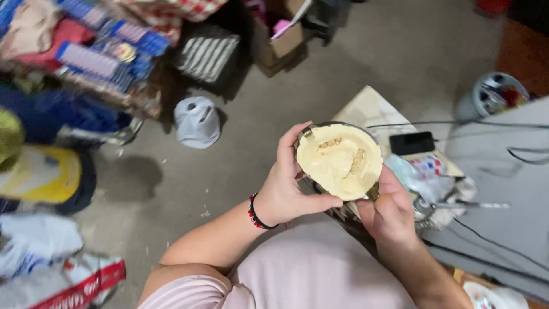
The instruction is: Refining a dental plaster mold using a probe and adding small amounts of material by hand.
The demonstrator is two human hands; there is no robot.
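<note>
- Cream-yellow plaster fills a round metal flask (339, 161), held up over the lap, between both hands.
- Left hand (286, 189): fingers curled over the flask's left rim, thumb underneath; red-and-black bracelet (255, 214) at the wrist.
- Right hand (389, 212): clamped on the lower right edge.
- Right of the hands: black phone (412, 142) on the desk (503, 189).
- Risk, as judged: edge-only grip; a slip drops the flask to the concrete floor (240, 149), cracking the plaster.

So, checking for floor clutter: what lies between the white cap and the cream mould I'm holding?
Head view: only bare grey floor between white cap and cream mould, until the left hand.
</note>
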